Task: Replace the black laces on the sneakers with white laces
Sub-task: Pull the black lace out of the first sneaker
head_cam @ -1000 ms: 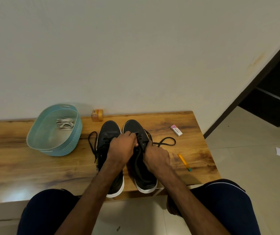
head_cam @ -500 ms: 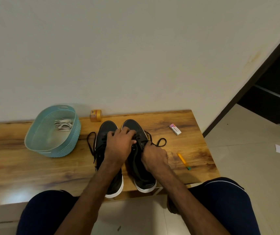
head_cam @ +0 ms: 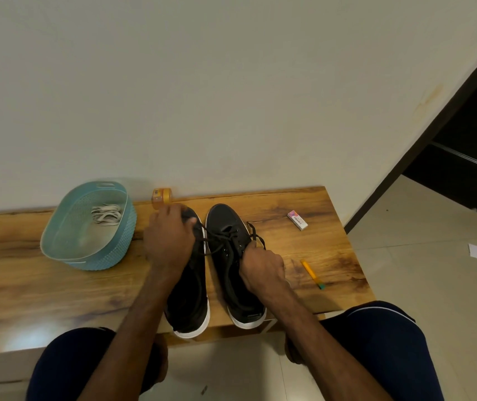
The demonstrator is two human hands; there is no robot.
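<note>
Mid-frame, the left hand point(head_cam: 170, 238) is curled shut, pinching a black lace point(head_cam: 219, 238) stretched across from the right sneaker point(head_cam: 225, 224). The right hand point(head_cam: 263, 264) grips that sneaker's side, fingers curled. White laces point(head_cam: 106, 214) lie in the teal basket point(head_cam: 57, 227) at centre left.

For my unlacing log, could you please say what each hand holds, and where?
Left hand pinches a stretch of the black lace; right hand grips the right sneaker beside its eyelets.
</note>
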